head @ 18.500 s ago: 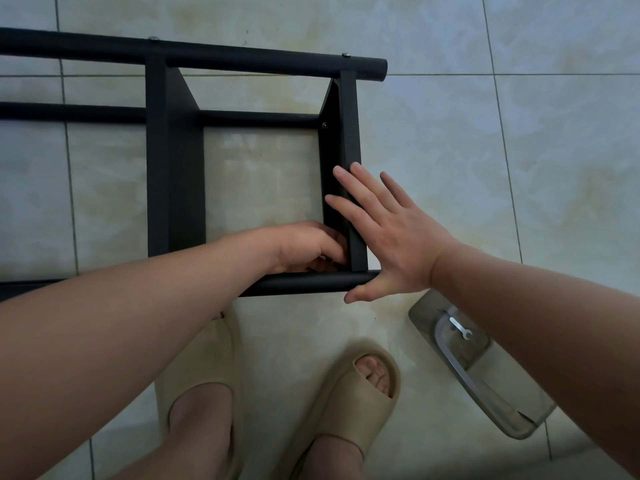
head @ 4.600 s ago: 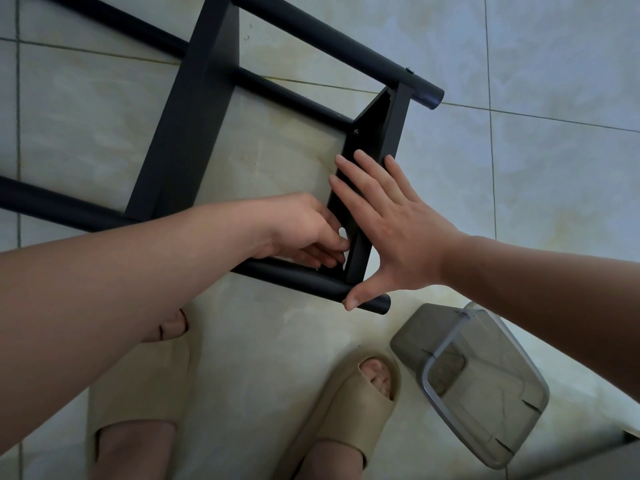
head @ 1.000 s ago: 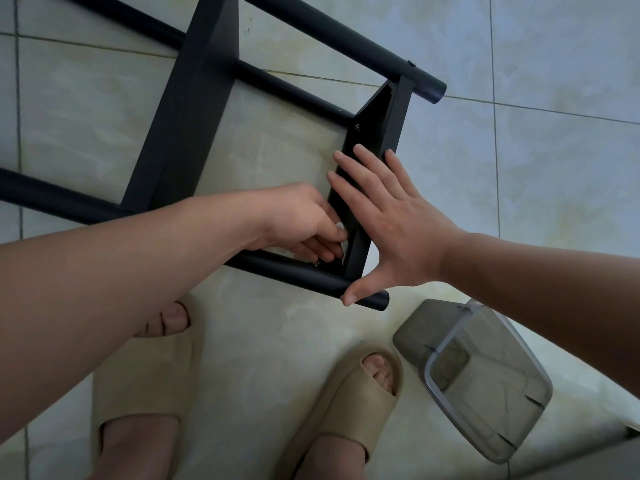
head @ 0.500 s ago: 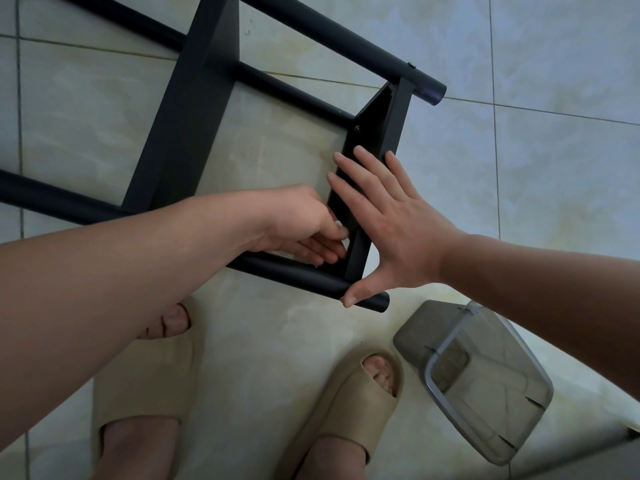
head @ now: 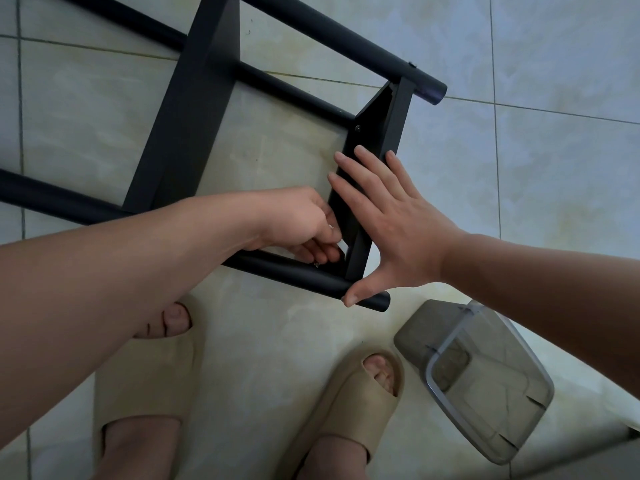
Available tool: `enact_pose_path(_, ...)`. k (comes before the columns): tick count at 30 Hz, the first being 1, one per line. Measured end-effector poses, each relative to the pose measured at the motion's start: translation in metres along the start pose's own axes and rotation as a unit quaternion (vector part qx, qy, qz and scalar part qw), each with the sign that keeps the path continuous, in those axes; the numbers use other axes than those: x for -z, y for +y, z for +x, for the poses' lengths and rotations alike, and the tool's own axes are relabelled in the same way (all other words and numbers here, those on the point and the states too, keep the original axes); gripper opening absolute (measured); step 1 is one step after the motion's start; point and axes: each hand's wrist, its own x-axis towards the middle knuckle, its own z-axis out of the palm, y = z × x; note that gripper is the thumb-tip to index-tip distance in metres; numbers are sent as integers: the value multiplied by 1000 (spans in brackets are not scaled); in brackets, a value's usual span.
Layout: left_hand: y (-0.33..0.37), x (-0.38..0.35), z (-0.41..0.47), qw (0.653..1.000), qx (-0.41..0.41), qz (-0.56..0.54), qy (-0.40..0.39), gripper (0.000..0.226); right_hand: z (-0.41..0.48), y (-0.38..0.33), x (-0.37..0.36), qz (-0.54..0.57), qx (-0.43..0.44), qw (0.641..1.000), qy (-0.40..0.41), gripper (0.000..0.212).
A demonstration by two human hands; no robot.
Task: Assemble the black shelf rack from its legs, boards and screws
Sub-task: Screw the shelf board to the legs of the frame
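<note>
The black shelf rack [head: 187, 109] lies on its side on the tiled floor. Its end board [head: 384, 133] stands between the far leg [head: 346, 39] and the near leg [head: 294, 271]. My left hand [head: 298, 223] reaches inside the frame. Its fingertips pinch a small metal part [head: 316, 263] at the inner corner where the end board meets the near leg; screw or key, I cannot tell which. My right hand [head: 391, 230] lies flat against the outer face of the end board, fingers spread, thumb tip on the near leg's end.
A clear grey plastic container [head: 485, 386] lies on the floor at the lower right, under my right forearm. My feet in beige slippers [head: 145, 375] [head: 349, 410] stand just in front of the rack. A grey edge shows at the bottom right corner.
Over the last second only my left fingertips have shifted slightly at the corner. Since the oldest frame the rack sits more slanted in view, and the small key then in the container no longer shows.
</note>
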Motion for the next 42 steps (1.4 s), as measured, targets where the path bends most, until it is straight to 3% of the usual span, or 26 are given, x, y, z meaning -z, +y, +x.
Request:
enact_pose_path(18,-5,1,-7,995,-9,100,-29,19,-1,0,1,6,-4,1000,-10,146)
enact_pose_path(28,0,2,-9,972,-9,236,-20,21,0,1,0,21,11,1000,-7,145)
enact_pose_path(32,8,23,-25,917,24,393,60,20,0,0,13,-3,3,997,-72,143)
enact_pose_path(35,22,38,-42,878,28,450,161,16,-1,-3,29,88,-34,992,-81,123)
enact_pose_path(39,59,55,-45,838,-128,429,313,10,2,4,46,179,-144,972,57,79)
enact_pose_path(42,97,74,-26,780,-213,462,365,7,15,23,52,214,-236,941,112,83)
